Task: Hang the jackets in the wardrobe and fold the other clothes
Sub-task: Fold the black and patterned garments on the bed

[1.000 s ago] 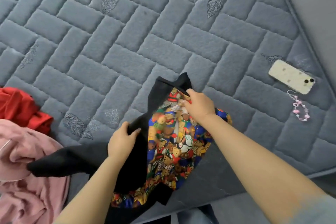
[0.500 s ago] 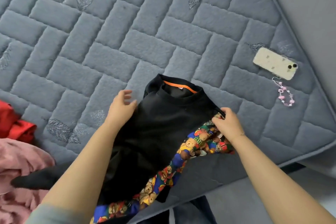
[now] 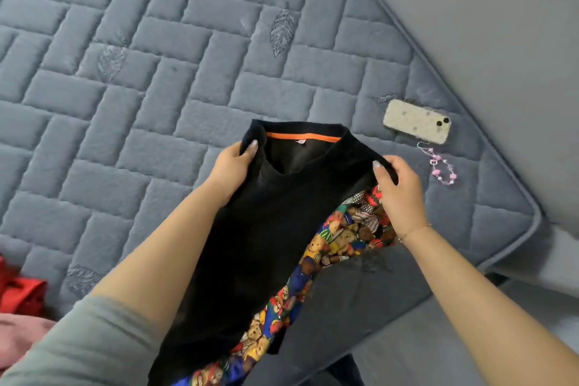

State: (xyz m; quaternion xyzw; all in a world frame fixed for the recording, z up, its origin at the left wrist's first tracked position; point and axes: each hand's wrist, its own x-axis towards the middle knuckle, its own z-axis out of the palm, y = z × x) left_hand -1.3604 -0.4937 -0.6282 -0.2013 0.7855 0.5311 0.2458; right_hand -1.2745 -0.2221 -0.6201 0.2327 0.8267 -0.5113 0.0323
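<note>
I pinch the black top [image 3: 266,229] at its shoulders, left hand [image 3: 233,166] and right hand [image 3: 396,185], above the bed [image 3: 156,103]. Its printed side may bunch underneath; the phone [image 3: 416,126] sits just beyond my right hand.

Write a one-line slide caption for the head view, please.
Both hands, left and right, hold a black top by its shoulders over the bed.
</note>
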